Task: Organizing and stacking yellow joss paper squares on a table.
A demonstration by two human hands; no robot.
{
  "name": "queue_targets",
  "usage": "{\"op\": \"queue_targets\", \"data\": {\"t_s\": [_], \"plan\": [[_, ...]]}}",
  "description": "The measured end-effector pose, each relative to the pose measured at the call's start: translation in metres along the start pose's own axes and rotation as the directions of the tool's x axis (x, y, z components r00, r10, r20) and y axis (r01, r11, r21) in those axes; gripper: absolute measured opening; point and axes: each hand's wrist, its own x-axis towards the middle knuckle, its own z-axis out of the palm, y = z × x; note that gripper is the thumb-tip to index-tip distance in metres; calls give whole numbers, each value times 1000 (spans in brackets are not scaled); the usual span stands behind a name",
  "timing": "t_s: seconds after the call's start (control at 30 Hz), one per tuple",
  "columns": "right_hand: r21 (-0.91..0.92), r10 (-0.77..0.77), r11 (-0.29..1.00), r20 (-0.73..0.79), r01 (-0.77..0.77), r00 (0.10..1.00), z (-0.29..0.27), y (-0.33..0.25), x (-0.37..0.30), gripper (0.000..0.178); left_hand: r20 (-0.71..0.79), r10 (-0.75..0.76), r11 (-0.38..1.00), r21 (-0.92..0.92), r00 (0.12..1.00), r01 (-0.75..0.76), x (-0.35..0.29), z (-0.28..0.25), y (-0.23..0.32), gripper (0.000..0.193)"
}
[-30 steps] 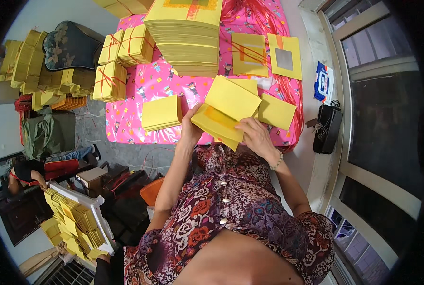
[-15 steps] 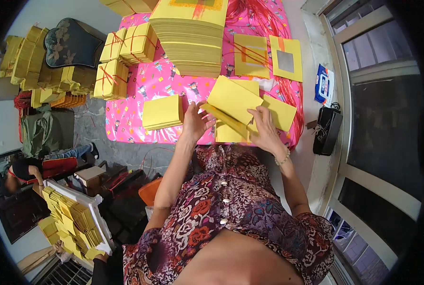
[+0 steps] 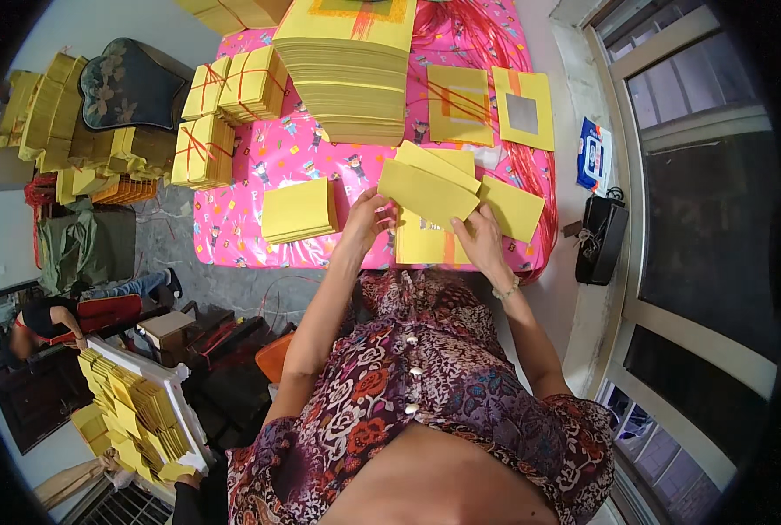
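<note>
Both hands work a fan of yellow paper sheets (image 3: 430, 188) at the near edge of a table covered with a pink patterned cloth (image 3: 277, 157). The left hand (image 3: 369, 219) pinches the left edge of the fan between thumb and fingers, closed on the paper; the right hand (image 3: 481, 245) grips it from below on the right, fingers curled under the sheets — so the fan is held up just above the cloth, in front of the person's chest. Under the fan a flat pile of the same sheets (image 3: 425, 245) lies on the cloth, one showing an orange stripe. To the left, well apart from the left hand, sits a small neat stack of yellow sheets (image 3: 299, 210). Further back a tall stack of yellow paper (image 3: 347, 74) rises at the middle of the table, and left of it stand bundles tied with red string (image 3: 224, 114). On the right lie two single sheets with printed squares (image 3: 491, 105). Off the table, at lower left, a white open crate (image 3: 145, 402) holds more yellow paper packed on edge — how full it is cannot be told.
</note>
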Motion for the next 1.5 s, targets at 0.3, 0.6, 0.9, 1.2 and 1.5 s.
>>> {"op": "queue_targets", "data": {"t_s": [0.3,0.6,0.9,1.2,1.5], "plan": [[122,102,987,25,-104,994,10,14,-2,31,-56,119,992,54,991,-116,15,-1,-13,30],[101,84,991,44,-88,996,7,15,-1,32,-21,247,968,51,969,-246,32,-2,-25,22],[451,-31,887,-155,99,987,-10,-23,-1,33,106,301,870,-437,948,-227,0,-1,-8,23],[470,-88,880,10,73,996,-23,-84,5,20,223,263,614,-789,939,15,-28,7,4,35],[286,-270,916,-78,281,960,-24,-99,6,21,291,191,718,-693,937,69,-44,12,15,37]]}}
